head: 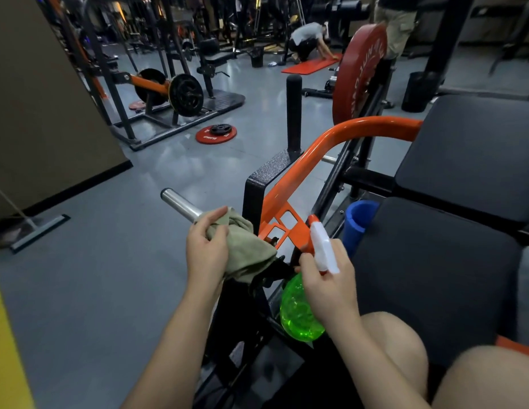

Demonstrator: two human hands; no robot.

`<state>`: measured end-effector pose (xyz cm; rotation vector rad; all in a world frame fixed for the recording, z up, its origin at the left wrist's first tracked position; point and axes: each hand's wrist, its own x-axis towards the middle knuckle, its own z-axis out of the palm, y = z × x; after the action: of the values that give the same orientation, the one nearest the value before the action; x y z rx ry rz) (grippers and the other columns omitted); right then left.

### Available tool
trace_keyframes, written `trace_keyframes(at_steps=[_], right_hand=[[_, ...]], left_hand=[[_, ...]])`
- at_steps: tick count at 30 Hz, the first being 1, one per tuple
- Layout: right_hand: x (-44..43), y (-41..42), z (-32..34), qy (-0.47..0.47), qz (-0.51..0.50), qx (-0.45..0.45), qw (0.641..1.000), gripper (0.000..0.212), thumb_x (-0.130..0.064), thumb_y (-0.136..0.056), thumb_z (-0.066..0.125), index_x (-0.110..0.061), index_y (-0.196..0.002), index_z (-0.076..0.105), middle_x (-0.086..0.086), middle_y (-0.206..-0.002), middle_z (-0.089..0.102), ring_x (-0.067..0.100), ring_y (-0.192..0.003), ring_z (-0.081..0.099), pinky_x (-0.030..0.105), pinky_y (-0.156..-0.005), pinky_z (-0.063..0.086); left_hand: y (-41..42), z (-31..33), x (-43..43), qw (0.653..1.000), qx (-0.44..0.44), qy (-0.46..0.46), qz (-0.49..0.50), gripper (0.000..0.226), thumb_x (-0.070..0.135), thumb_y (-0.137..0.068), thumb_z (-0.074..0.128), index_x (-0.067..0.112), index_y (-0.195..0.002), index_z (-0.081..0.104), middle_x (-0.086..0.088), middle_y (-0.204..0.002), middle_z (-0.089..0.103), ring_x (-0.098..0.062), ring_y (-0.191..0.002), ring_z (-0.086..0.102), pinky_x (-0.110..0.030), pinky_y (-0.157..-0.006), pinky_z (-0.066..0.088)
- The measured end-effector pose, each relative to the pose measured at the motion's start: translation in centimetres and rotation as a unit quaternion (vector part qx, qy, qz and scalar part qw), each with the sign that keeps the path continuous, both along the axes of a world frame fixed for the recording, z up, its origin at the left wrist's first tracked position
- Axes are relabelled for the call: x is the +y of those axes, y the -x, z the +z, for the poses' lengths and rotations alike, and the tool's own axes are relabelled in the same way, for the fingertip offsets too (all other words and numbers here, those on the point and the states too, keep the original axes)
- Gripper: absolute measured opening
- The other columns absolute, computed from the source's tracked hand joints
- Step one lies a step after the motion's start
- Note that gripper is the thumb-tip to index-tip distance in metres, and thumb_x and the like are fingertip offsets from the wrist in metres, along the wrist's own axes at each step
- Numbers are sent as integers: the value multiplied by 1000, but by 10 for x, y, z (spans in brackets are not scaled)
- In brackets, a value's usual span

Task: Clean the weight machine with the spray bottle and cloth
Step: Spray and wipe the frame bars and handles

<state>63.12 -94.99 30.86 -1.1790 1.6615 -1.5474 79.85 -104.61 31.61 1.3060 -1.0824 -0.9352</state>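
In a gym, the left hand (206, 249) grips a cloth (242, 249) around the machine's steel bar (180, 203); the right hand (328, 278) holds a spray bottle (298, 311).

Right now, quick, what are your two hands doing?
Left hand: grips the cloth on the chrome bar.
Right hand: holds the spray bottle by its neck.

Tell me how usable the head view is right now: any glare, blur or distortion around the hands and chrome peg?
Head view: dim lighting, soft light reflections on the grey floor; left hand with cloth and right hand on spray bottle are reasonably sharp; chrome peg shows a mild highlight; wide-angle distortion bends the frame edges; far background dark and soft.
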Motion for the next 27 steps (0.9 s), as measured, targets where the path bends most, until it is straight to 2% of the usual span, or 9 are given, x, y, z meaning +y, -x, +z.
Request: trace_keyframes(at_steps=[6, 8, 10, 11, 13, 16, 19, 23, 27], right_hand=[[-1, 0, -1, -15, -10, 7, 1000, 16, -27, -84, 56, -42, -79, 53, 1, -84, 54, 24, -72, 56, 47, -63, 49], [-1, -1, -4, -34, 16, 10, 999, 10, -28, -84, 57, -37, -88, 59, 1, -87, 57, 23, -75, 57, 46, -67, 52], [-3, -1, -9, -81, 60, 5, 995, 25, -38, -79, 55, -26, -99, 63, 10, -91, 65, 32, -81, 63, 56, -74, 57], [-3, -1, -11, -102, 82, -8, 991, 30, -38, -78, 54, -29, -104, 66, 12, -94, 68, 35, -81, 64, 58, -75, 57], [-6, -3, -15, -127, 122, -20, 984, 32, -36, -80, 54, -46, -108, 66, 12, -98, 70, 31, -76, 65, 54, -75, 57], [-11, -7, -16, -160, 178, -6, 971, 34, -40, -82, 56, -37, -114, 66, 13, -100, 70, 22, -75, 63, 48, -77, 58], [-15, -10, -16, -182, 196, 26, 963, 51, -26, -94, 51, -52, -138, 50, -3, -107, 71, 12, -89, 67, 23, -76, 53], [-22, -7, -15, -207, 179, 47, 961, 59, -26, -91, 48, -49, -146, 46, -5, -88, 73, 29, -83, 71, 42, -81, 59], [-20, -9, -12, -214, 209, 70, 952, 62, -25, -92, 47, -49, -149, 41, 0, -86, 73, 27, -84, 71, 39, -79, 59]], left_hand=[[-8, -3, -1, 1000, -9, -5, 9, 40, 11, -85, 54, 40, -103, 77, 6, -122, 65, -15, -112, 63, -50, -101, 54], [-11, -5, -1, 1000, -14, -3, 15, 40, 10, -86, 54, 38, -104, 77, 6, -122, 64, -16, -113, 63, -50, -101, 54], [-14, -6, -2, 999, -20, -2, 29, 38, 11, -86, 55, 37, -102, 77, 5, -121, 65, -17, -113, 64, -50, -102, 53], [-16, -5, -2, 999, -24, -2, 41, 36, 14, -86, 55, 37, -102, 77, 5, -120, 65, -17, -113, 64, -49, -103, 53], [-21, -7, -1, 995, -64, 15, 80, 32, 15, -89, 55, 35, -102, 77, 4, -121, 61, -15, -111, 62, -38, -104, 49], [-30, -8, 4, 958, -222, 76, 163, 32, 8, -93, 53, 28, -105, 75, 1, -117, 52, -21, -104, 58, -23, -89, 39], [-42, -10, 2, 940, -273, 85, 186, 31, 6, -91, 53, 24, -103, 75, -4, -115, 54, -26, -103, 57, -20, -83, 34], [-63, -12, -4, 929, -289, 107, 205, 31, 5, -89, 52, 19, -104, 75, -6, -114, 54, -30, -105, 58, -24, -87, 38], [-68, -10, -2, 928, -290, 131, 197, 32, 1, -91, 53, 18, -107, 75, -3, -113, 52, -23, -102, 57, -19, -90, 36]])
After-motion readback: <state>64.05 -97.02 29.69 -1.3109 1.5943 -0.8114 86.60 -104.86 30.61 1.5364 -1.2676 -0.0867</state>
